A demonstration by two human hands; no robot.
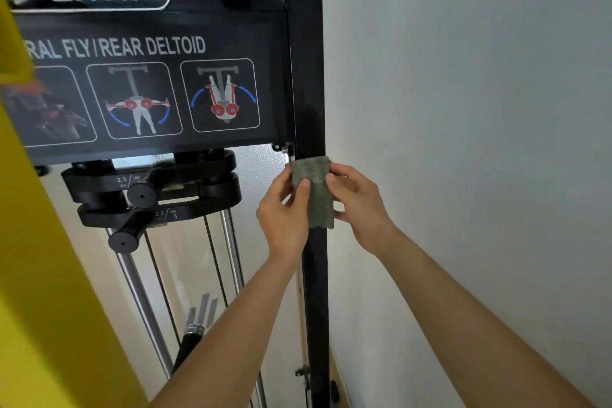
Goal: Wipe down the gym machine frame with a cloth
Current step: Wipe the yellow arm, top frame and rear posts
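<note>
A small grey-green cloth (314, 192) lies wrapped against the black upright post (306, 60) of the gym machine frame, just below the instruction panel. My left hand (284, 212) holds the cloth's left edge, its thumb pressed on the front. My right hand (357, 205) grips the right edge, fingers curled round the post's side. Both hands are level with each other on the post.
The black panel (149, 76) with exercise diagrams sits left of the post. Below it hang black add-on weights (152, 195), chrome guide rods (139, 301) and cables. A yellow frame part (36, 275) fills the left edge. A white wall (480, 109) stands close on the right.
</note>
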